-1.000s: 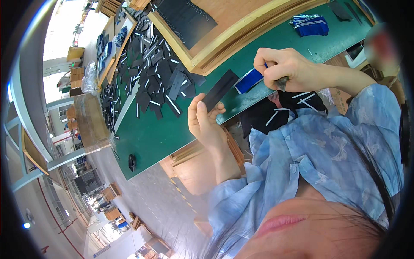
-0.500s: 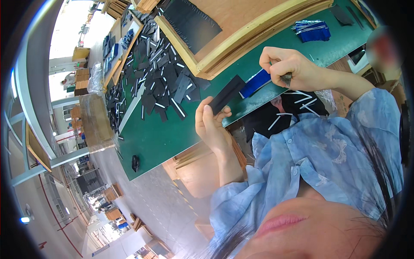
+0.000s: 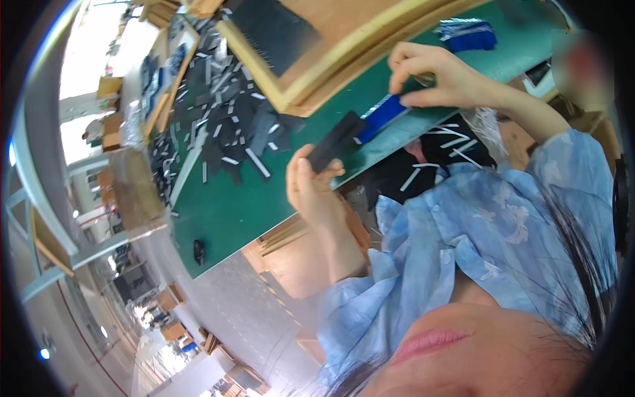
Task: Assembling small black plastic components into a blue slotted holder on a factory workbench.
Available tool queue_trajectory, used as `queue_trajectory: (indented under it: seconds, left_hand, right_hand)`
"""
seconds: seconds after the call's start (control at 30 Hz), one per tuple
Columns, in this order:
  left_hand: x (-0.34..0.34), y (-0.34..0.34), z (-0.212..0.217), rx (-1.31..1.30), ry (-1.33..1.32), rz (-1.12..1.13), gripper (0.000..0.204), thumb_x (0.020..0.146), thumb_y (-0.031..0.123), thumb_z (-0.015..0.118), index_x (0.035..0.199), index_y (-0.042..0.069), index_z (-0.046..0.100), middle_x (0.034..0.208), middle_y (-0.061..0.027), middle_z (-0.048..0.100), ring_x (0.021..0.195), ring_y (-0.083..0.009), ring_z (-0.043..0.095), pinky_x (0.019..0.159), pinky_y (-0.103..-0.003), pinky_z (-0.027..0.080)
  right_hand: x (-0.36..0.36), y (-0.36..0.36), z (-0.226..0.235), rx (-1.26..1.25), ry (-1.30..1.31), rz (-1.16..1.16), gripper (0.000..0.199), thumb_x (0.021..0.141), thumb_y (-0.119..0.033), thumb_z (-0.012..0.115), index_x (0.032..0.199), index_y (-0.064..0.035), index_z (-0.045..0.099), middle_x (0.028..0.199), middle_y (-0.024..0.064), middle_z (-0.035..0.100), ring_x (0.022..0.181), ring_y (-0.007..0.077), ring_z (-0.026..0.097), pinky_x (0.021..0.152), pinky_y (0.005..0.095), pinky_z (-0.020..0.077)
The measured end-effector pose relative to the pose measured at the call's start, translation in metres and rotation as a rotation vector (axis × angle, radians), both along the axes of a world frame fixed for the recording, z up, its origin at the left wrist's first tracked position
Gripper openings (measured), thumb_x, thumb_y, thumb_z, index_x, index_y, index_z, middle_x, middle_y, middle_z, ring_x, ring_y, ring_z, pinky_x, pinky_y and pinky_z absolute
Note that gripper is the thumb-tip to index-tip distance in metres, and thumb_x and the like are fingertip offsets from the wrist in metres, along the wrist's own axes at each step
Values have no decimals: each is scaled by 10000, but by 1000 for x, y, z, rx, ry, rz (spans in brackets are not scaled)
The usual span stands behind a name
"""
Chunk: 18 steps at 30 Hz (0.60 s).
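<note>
Black strip (image 3: 336,142) tilts up from the left hand (image 3: 316,188), its thumb and fingers clamped on the lower end, just over the near edge of the green surface (image 3: 245,212). Right beside its upper end lies one end of a shiny blue strip (image 3: 382,121); from where I stand I can't tell whether the two touch. The right hand (image 3: 438,74) has the other end of the blue strip, thumb and forefinger pressed together on it, and something greyish (image 3: 426,80) shows by its palm, too blurred to name. Below that hand, thin white sticks (image 3: 410,178) are scattered on black cloth (image 3: 390,180) over the worker's lap, under a pale blue shirt (image 3: 476,218). Beyond the hands sits a wooden frame (image 3: 291,100) with a dark sheet (image 3: 281,36) inside it, and past the right hand, near the frame, is a stack of blue strips (image 3: 468,36). Off to the left spreads a loose heap of black pieces (image 3: 231,122), many showing white bars. One small black object (image 3: 199,251) stands alone by the left corner of the surface. Wooden boards (image 3: 291,238) show beneath the near edge, and a brown box (image 3: 135,188) stands past the left end, with grey floor (image 3: 231,308) behind.
</note>
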State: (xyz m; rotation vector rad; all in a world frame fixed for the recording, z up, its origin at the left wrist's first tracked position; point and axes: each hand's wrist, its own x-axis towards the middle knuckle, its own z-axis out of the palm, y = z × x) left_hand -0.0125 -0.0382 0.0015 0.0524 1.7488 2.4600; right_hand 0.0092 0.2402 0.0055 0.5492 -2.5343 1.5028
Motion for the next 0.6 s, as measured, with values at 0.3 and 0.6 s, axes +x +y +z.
queue_trajectory:
  seconds: [0.3, 0.6]
  left_hand:
    - [2, -5, -3, -126, 13, 99, 359, 944, 209, 471, 1129, -97, 501, 841, -193, 616, 650, -215, 612, 583, -267, 532]
    - [4, -10, -8, -129, 47, 136, 361, 943, 211, 472, 1117, -103, 509, 860, -199, 611, 683, -222, 611, 574, -270, 535]
  right_hand:
    - [-11, -2, -20, 282, 118, -19, 285, 666, -219, 763, 919, -120, 678, 988, -2, 525, 838, 180, 591, 697, 309, 479]
    - [-9, -7, -22, 419, 253, -20, 258, 652, -193, 772, 883, -132, 674, 987, -4, 515, 751, 182, 597, 618, 303, 485]
